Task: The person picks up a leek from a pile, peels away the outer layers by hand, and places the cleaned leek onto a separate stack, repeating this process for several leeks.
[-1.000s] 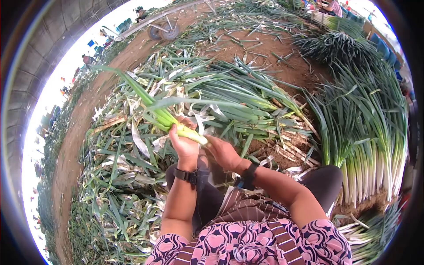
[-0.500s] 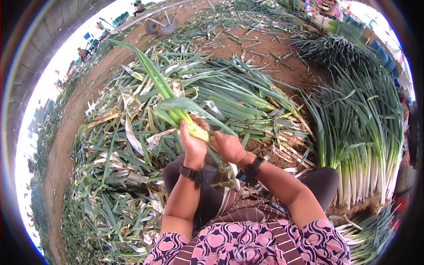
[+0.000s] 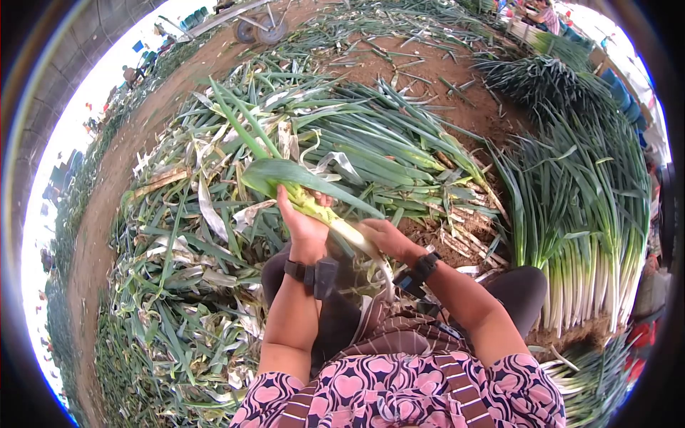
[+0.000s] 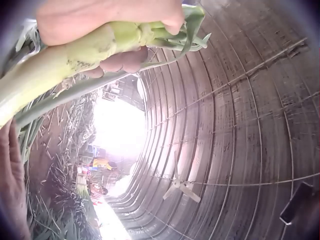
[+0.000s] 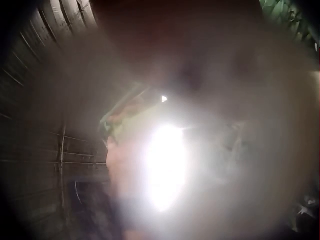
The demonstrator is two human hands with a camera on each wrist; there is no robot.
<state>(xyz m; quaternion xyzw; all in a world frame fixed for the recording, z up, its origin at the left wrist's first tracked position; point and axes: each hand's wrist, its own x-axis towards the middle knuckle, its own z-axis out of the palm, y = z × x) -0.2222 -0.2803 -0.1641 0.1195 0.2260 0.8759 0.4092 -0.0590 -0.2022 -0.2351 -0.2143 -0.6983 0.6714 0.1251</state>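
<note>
My left hand [image 3: 305, 222] grips a thick green onion [image 3: 348, 232] just below its leaves, thumb along the near side and fingers wrapped behind. The leaves spread up and left, and one broad leaf folds back over the stalk toward the lower right. The pale lower stalk slants down toward my lap. On that lower part my right hand [image 3: 389, 239] holds on with curled fingers, its fingertips partly hidden. In the left wrist view the stalk [image 4: 90, 49] shows brownish marks near the left fingers. The right wrist view is mostly blurred and glaring.
Loose leaves and peelings [image 3: 193, 285] cover the ground at left. A heap of unpeeled green onions [image 3: 399, 160] lies ahead, roots to the right. Cleaned ones with white stalks [image 3: 585, 278] stand bunched at right. Farther off are a wheeled cart [image 3: 267, 28] and a seated person [image 3: 546, 18].
My right hand has moved right and down along the green onion, and more of its pale lower stalk now shows. My left hand keeps its grip, slightly shifted.
</note>
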